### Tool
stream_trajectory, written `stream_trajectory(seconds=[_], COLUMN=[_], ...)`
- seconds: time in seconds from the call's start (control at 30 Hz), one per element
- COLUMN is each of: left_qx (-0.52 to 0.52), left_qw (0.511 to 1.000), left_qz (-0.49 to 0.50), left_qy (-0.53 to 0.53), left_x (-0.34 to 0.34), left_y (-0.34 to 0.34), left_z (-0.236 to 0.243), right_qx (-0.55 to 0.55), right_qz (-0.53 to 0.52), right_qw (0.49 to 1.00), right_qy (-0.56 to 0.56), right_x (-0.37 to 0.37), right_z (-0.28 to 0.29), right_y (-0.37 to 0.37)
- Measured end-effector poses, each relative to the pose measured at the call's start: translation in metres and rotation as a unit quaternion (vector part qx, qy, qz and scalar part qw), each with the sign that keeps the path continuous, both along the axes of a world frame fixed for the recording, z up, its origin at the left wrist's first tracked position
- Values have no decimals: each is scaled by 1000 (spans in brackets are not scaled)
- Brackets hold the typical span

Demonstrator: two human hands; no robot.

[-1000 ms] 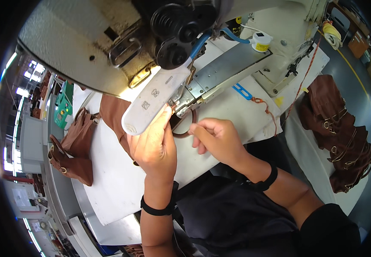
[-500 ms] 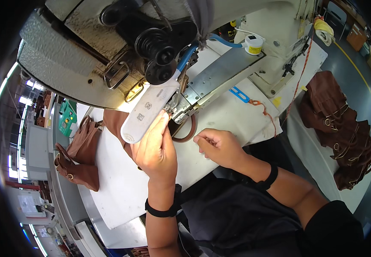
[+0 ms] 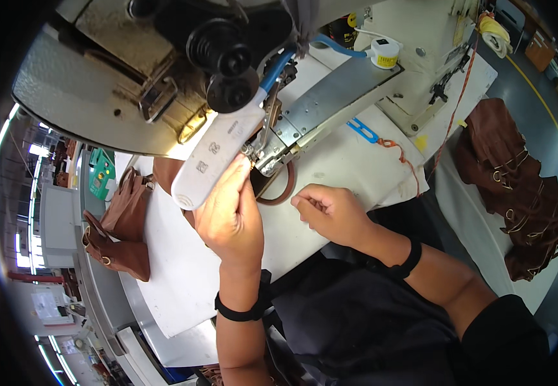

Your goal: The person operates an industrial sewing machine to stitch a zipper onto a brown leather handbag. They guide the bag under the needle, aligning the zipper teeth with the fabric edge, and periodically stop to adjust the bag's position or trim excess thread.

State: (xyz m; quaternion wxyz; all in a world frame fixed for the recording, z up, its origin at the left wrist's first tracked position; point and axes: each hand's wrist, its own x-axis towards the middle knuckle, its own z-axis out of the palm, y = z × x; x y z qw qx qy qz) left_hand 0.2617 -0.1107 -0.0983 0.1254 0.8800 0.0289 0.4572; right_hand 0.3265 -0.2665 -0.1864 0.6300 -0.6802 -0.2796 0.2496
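Note:
At the needle of an industrial sewing machine (image 3: 305,116), my left hand (image 3: 231,215) is closed, its fingers pinching a brown leather bag (image 3: 166,172) close to the presser foot (image 3: 270,161). Most of this bag is hidden by the hand and by a pale rounded lamp bar (image 3: 211,161) above it. The bag's curved strap (image 3: 284,193) loops out on the right over the white table. Just beyond that loop, my right hand (image 3: 332,212) is closed with the thumb against curled fingers. Whatever it may hold is hidden.
More brown bags (image 3: 121,225) stand on the table at left, near a green box (image 3: 102,177). On the right, a row of bags (image 3: 511,186) lies on a pale surface. A blue tool (image 3: 362,130) with orange cord rests beside the machine bed. The machine head (image 3: 92,83) overhangs the upper left.
The machine head and lamp bar appear slightly further left and lower in the picture. Both hands keep nearly the same places and the same grip.

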Motion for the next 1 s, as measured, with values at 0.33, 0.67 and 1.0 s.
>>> stream_trajectory(seconds=[0.33,0.67,1.0], left_qx=[14,26,-22], left_qw=[944,892,876], left_qz=[-96,-148,-144], left_qy=[317,426,461], left_x=[12,26,31], left_y=[66,60,68], left_z=[56,96,103], right_qx=[185,218,210], right_qz=[-31,2,-21], right_qw=[981,960,974], right_qy=[-49,176,79], right_x=[-29,-20,43], right_z=[29,64,95], right_y=[49,59,32])
